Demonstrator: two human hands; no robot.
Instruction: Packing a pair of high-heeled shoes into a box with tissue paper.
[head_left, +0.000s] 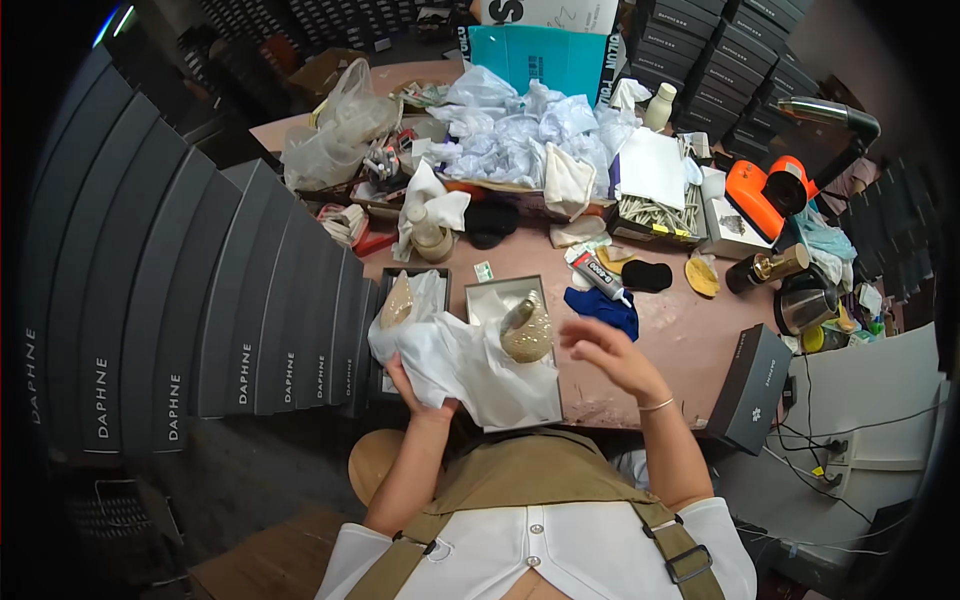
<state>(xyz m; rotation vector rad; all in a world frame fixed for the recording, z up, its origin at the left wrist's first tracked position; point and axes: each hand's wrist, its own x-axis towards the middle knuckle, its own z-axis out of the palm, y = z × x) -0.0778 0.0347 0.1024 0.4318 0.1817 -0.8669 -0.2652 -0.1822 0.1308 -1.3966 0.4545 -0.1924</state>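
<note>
An open grey shoe box (555, 398) lined with white tissue paper (492, 385) sits in front of me, near the table's front edge. Inside it lies a gold glittery shoe (528, 338). Left of it, the pointed toe of a second gold shoe (397, 303) shows out of white wrapping paper over another dark box part (378, 375). My left hand (422, 392) grips that wrapping from below, its fingertips partly hidden under the paper. Just right of the box, my right hand (612, 355) hovers with fingers stretched and nothing in them.
Stacked dark shoe boxes (220, 300) wall off the left. A tube of glue (600, 278), a blue cloth (605, 312) and yellow sponge pads (702, 277) lie beyond my right hand. Crumpled paper (530, 130) fills the back; a dark box (752, 390) and a kettle (806, 303) stand right.
</note>
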